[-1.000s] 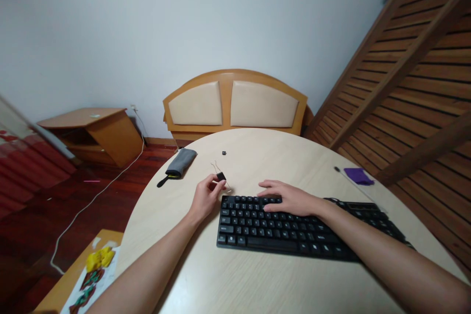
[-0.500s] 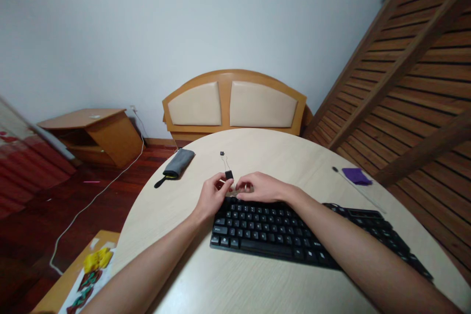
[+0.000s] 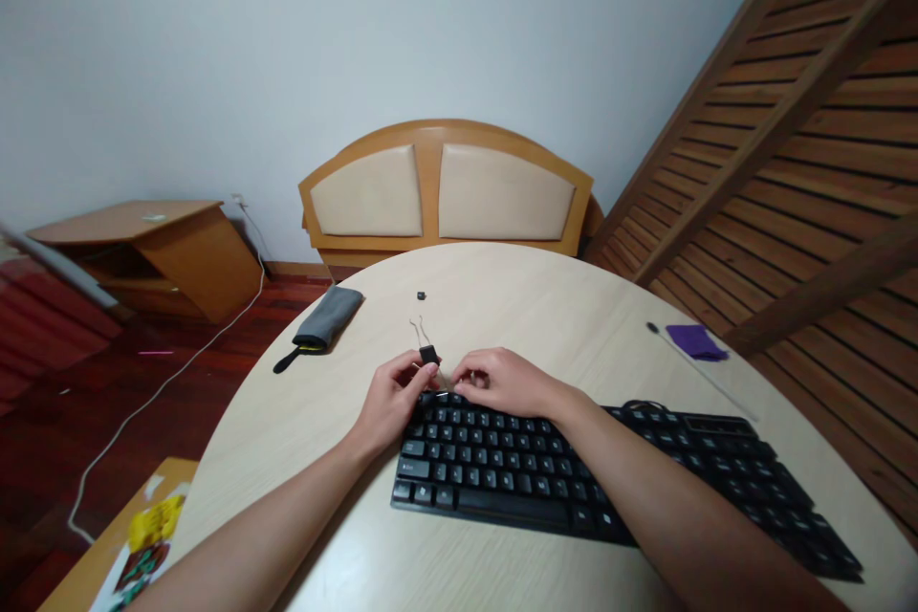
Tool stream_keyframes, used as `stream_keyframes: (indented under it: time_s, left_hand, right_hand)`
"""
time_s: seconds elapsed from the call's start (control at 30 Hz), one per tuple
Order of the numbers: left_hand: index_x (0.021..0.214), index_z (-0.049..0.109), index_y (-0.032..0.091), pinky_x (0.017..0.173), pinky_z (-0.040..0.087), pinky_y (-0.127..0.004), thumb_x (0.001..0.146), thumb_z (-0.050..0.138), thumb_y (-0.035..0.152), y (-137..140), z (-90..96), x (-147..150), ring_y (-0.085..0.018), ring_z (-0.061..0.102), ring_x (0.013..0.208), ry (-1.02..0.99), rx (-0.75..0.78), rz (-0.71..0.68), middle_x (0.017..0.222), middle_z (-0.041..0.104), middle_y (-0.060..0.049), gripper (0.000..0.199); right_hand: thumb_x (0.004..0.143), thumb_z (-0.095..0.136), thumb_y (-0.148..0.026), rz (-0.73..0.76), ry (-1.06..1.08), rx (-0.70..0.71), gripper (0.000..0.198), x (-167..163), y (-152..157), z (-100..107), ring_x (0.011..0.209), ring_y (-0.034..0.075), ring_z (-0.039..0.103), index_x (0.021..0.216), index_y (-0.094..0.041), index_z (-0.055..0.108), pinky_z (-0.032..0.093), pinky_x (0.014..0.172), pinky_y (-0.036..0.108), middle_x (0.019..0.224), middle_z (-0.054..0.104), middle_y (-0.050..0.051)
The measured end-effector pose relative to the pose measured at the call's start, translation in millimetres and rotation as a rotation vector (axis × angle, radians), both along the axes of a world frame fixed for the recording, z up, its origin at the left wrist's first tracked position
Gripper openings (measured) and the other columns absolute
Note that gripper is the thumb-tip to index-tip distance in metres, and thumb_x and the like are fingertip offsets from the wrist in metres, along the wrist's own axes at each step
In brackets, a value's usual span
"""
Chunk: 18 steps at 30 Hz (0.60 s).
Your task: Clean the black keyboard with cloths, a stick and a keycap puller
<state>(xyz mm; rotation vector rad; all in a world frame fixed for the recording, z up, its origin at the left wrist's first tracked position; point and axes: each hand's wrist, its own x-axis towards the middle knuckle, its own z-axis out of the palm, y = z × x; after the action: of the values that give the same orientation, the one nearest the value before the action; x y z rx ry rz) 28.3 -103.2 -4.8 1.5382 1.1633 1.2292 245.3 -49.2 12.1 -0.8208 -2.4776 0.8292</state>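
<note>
My left hand [image 3: 394, 399] is closed on a keycap puller with a black handle [image 3: 428, 355] and thin wire prongs at both ends. Two prongs point away from me; the other end reaches down to the top-left keys of the black keyboard [image 3: 516, 504]. Over the keyboard's back edge, my right hand [image 3: 506, 381] has its fingers curled, thumb and index close together beside the lower prongs. Whether anything is between them is too small to tell. A loose black keycap [image 3: 421, 295] lies beyond the puller.
A grey pouch [image 3: 330, 317] lies at the left of the round table [image 3: 287, 459]. On the right are a purple cloth [image 3: 695, 342] and a long thin stick with a dark tip [image 3: 699, 368]. Behind the keyboard is its coiled cable [image 3: 644, 404].
The view has shifted slightly, and the hands and keyboard appear a little lower. The puller's far prongs now show farther from the loose keycap. Both hands stay near the keyboard's top-left corner.
</note>
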Motion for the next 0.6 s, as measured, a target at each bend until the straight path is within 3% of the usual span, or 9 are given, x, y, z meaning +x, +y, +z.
stream_keyframes:
  time_s: [0.6]
  left_hand:
    - [0.078, 0.067, 0.015, 0.066, 0.045, -0.026, 0.091, 0.065, 0.044, 4.0, -1.4, -6.1, -0.016, 0.061, 0.069, 0.059, -0.034, -0.019, 0.072, 0.068, -0.002, 0.032]
  right_hand:
    - [0.09, 0.064, -0.025, -0.003, -0.013, 0.121, 0.014, -2.7, -6.9, 3.1, 0.078, 0.015, 0.064, 0.097, -0.022, 0.075, 0.044, 0.071, 0.027, 0.088, 0.073, 0.001]
